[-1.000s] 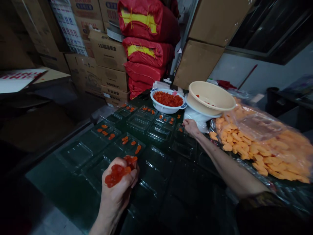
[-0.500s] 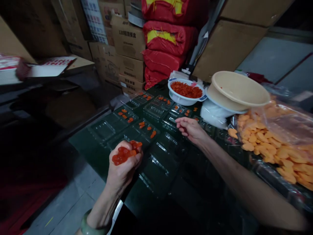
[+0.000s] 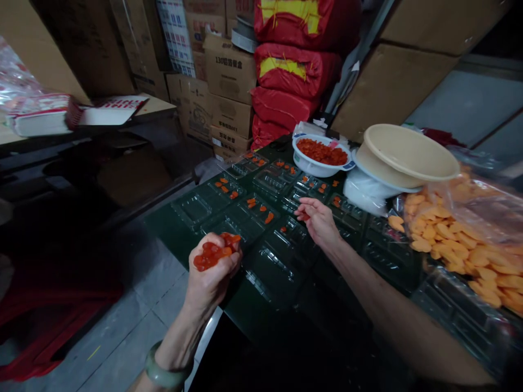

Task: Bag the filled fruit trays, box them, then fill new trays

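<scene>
Here, orange-red pieces [image 3: 213, 255], gripped in left hand [image 3: 210, 272]

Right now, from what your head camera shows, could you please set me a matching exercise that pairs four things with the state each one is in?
Things:
1. White bowl
2. Beige basin
3. Clear bag
4. Left hand

States:
A. Clutching red-orange pieces
B. Full of pale orange slices
C. Filled with diced red pieces
D. Tilted, resting on white plastic

Right pairs: 1-C, 2-D, 3-B, 4-A
</scene>
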The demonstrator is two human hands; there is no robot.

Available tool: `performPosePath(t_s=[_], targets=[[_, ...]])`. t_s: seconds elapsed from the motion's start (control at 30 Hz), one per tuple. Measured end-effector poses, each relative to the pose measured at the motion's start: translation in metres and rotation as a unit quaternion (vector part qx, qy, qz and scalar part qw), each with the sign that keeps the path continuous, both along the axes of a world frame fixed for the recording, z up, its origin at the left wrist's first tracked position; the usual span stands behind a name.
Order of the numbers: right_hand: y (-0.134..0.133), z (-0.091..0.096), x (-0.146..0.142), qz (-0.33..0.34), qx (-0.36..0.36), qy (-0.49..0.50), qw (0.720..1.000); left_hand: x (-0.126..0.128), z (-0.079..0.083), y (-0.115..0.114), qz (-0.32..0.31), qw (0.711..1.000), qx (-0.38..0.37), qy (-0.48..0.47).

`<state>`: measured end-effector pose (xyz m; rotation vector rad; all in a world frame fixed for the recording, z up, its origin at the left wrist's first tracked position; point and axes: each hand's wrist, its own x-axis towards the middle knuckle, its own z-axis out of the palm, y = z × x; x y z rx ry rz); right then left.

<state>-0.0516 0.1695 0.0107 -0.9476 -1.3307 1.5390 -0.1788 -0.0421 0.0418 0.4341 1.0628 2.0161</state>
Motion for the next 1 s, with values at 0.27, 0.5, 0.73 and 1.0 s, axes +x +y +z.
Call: performPosePath(t_s=[0.27,0.5,0.73,1.0], targets=[[-0.012,-0.015,-0.013,0.003,0.052,-0.036,0.998,0.006,-0.001,-0.003,-0.032,0.999,0.031,0.001],[-0.008,-0.005,0.005,0.012,0.085,-0.041,0.996,0.004,-0.001,-0.006,-0.026,0.999,0.038,0.018],[-0.018,-0.009,0.051,0.026,0.167,-0.130,0.977,0.013,-0.005,-0.001,-0.061,0.997,0.044,0.010],[-0.052,-0.002,0.056,-0.018,0.110,-0.109,0.988,0.034,-0.012,0.010,-0.116,0.992,-0.009,0.053]])
